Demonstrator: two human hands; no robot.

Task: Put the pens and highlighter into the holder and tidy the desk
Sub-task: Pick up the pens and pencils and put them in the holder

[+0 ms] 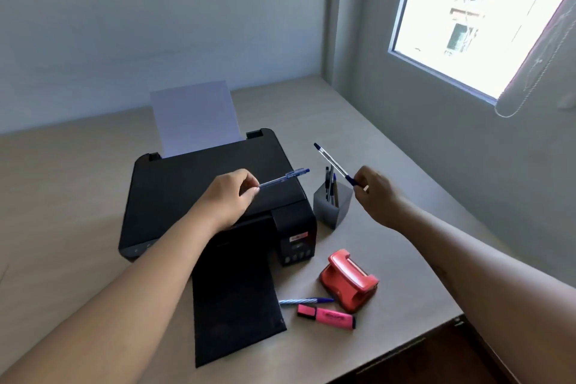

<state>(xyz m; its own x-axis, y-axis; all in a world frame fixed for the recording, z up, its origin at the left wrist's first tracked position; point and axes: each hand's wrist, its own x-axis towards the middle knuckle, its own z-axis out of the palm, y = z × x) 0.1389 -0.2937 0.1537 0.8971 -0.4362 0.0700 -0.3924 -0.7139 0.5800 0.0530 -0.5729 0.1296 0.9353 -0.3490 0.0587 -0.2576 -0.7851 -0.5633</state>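
Observation:
A grey square pen holder point(331, 209) stands on the desk right of the printer, with a few pens upright in it. My left hand point(229, 196) hovers over the printer lid and pinches a blue click pen point(285, 178) that points right toward the holder. My right hand point(375, 193) is just right of the holder and grips a clear pen with a blue cap point(333, 164), tilted up and to the left above the holder. On the desk near the front lie a blue pen point(307, 300) and, just below it, a pink highlighter point(326, 316).
A black printer point(199, 184) with white paper point(194, 118) in its feeder and an extended black output tray point(235, 305) fills the desk's middle. A red hole punch point(349, 279) sits right of the loose pen. The desk edge point(405, 349) runs diagonally at the front right; a wall and window stand to the right.

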